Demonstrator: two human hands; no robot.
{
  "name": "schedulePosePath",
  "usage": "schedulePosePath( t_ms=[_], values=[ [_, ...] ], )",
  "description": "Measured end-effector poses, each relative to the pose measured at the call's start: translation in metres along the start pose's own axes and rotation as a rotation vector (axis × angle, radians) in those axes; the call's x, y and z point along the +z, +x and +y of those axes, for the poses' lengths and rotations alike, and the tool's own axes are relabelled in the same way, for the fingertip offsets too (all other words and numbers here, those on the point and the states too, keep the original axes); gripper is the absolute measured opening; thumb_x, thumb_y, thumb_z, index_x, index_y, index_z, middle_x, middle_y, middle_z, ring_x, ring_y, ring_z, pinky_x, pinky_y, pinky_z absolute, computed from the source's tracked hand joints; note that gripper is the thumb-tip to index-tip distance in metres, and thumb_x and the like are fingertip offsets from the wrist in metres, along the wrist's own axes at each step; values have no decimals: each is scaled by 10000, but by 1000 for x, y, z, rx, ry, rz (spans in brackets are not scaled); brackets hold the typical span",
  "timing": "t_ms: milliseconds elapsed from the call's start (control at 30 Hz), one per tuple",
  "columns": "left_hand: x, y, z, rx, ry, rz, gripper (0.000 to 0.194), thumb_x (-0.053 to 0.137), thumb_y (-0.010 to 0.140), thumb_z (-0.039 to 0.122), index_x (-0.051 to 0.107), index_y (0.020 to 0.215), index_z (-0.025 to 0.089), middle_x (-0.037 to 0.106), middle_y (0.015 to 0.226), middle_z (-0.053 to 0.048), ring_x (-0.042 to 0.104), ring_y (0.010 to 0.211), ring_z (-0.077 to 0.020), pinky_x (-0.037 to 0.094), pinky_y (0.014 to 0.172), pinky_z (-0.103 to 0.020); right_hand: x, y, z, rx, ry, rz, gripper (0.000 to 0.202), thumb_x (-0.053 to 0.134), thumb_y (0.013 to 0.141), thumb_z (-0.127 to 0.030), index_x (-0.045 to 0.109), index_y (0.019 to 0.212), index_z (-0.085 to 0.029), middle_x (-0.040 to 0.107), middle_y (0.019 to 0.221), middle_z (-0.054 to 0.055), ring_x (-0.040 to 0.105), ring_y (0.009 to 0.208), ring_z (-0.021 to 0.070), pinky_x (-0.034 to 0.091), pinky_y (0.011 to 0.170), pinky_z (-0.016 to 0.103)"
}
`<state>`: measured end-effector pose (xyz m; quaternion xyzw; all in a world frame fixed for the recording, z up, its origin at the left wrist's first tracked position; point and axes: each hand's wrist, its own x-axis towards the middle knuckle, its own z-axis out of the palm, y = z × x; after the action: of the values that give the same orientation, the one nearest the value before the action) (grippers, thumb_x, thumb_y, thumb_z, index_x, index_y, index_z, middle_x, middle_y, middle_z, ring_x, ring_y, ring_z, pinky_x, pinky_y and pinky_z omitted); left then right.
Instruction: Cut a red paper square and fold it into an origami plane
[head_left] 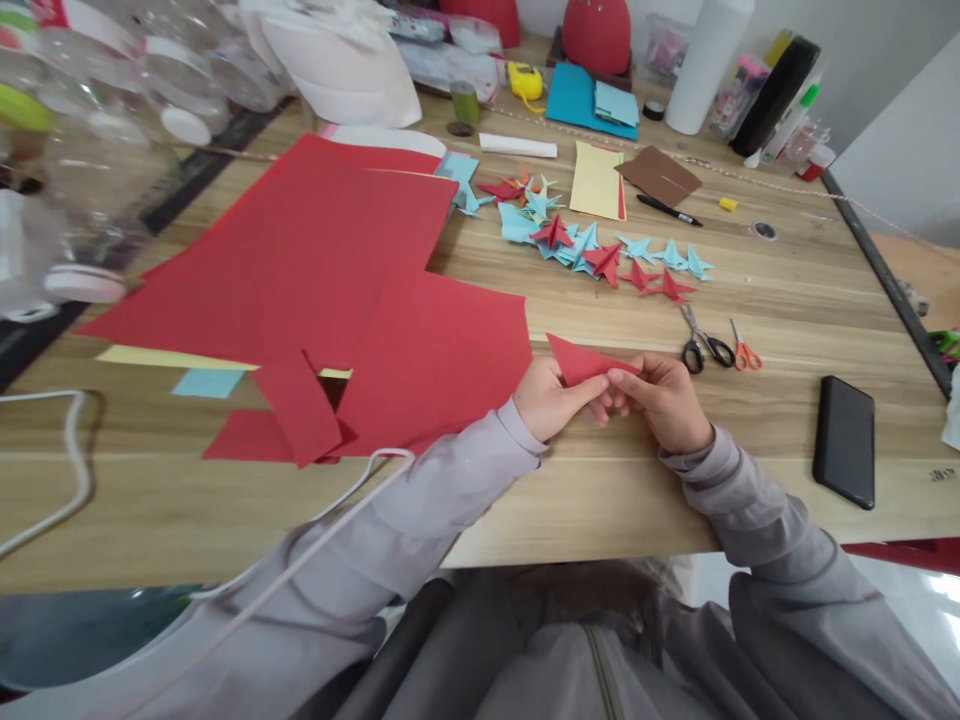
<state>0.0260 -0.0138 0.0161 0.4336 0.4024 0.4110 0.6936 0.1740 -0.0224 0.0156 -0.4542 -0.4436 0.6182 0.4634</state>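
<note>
A small piece of red paper (pixel 581 360), folded to a triangle, is held above the table near its front edge. My left hand (pixel 553 398) pinches its left and lower side, thumb on top. Closed on the right corner is my right hand (pixel 667 400), its thumb meeting the left thumb at the lower edge. The fingers beneath the paper are partly hidden. Large sheets of red paper (pixel 300 260) spread out to the left. Beyond the hands lie several folded paper cranes, some red (pixel 606 262) and some light blue (pixel 636 248).
Black-handled scissors (pixel 701 345) and small orange scissors (pixel 744 350) lie right of my hands, with a black phone (pixel 844 440) farther right. A white cable (pixel 360 485) crosses at the left front. Plastic bottles (pixel 90 170) crowd the far left. A yellow tape measure (pixel 525 82) sits at the back.
</note>
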Motion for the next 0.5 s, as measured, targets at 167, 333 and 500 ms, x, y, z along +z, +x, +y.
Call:
schedulePosePath(
  t_ms=[167, 333, 500],
  values=[
    [-1, 2, -3, 33, -16, -34, 216, 719, 656, 283, 620, 592, 101, 623, 548, -24, 602, 450, -137, 517, 418, -256, 0, -1, 1, -20, -33, -6, 333, 763, 679, -408, 557, 600, -159, 618, 509, -26, 501, 405, 59, 391, 402, 190],
    [-3, 3, 1, 75, 96, -64, 308, 720, 672, 341, 573, 516, 119, 577, 465, -4, 564, 397, -114, 509, 421, -243, -2, 0, 3, 1, -7, -3, 332, 757, 692, -407, 549, 606, -163, 574, 470, -47, 469, 383, 53, 367, 393, 186],
    [-6, 4, 0, 94, 214, -45, 429, 706, 701, 441, 538, 455, 133, 482, 346, 19, 518, 345, -100, 504, 434, -239, -4, 1, 1, -12, -10, 34, 335, 763, 685, -402, 544, 595, -164, 563, 450, -49, 448, 363, 52, 350, 379, 184]
  ],
)
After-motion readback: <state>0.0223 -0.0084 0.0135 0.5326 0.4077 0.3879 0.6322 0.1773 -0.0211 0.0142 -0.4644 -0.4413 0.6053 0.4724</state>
